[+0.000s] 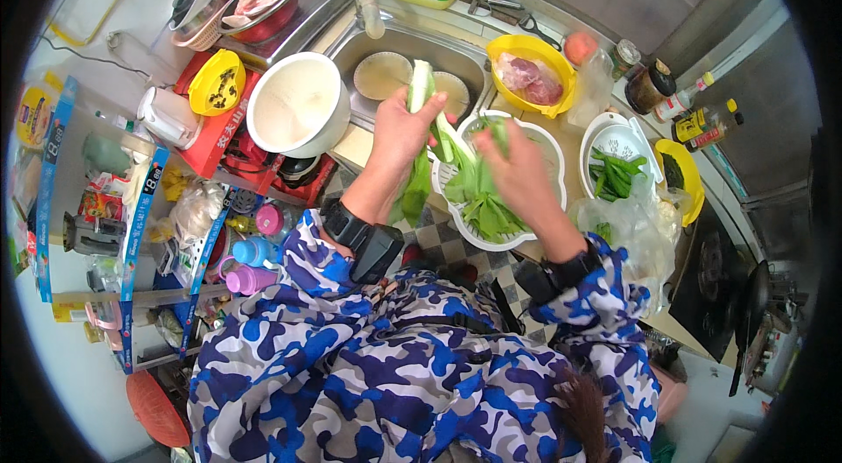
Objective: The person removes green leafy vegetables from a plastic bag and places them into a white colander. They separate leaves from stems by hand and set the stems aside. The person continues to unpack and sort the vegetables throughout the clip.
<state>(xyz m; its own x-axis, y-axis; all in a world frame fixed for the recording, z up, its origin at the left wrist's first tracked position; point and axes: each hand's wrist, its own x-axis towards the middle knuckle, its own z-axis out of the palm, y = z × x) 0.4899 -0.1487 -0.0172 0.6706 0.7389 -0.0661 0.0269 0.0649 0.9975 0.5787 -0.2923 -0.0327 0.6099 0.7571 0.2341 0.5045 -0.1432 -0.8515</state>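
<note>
My left hand is closed around a bunch of leafy green vegetable, its pale stem end pointing up and its leaves hanging below. My right hand, blurred, is over a white plastic colander, with green leaf at its fingertips; whether it grips that leaf is unclear. Loose green leaves lie in the colander, partly under the right hand. Behind the hands is a steel sink with two round, pale items in it; the left hand partly covers one.
Left of the sink stands a large white bowl. A yellow basin with raw meat stands right of the sink. Further right are a white strainer of green peppers, plastic bags, bottles and a black cooktop.
</note>
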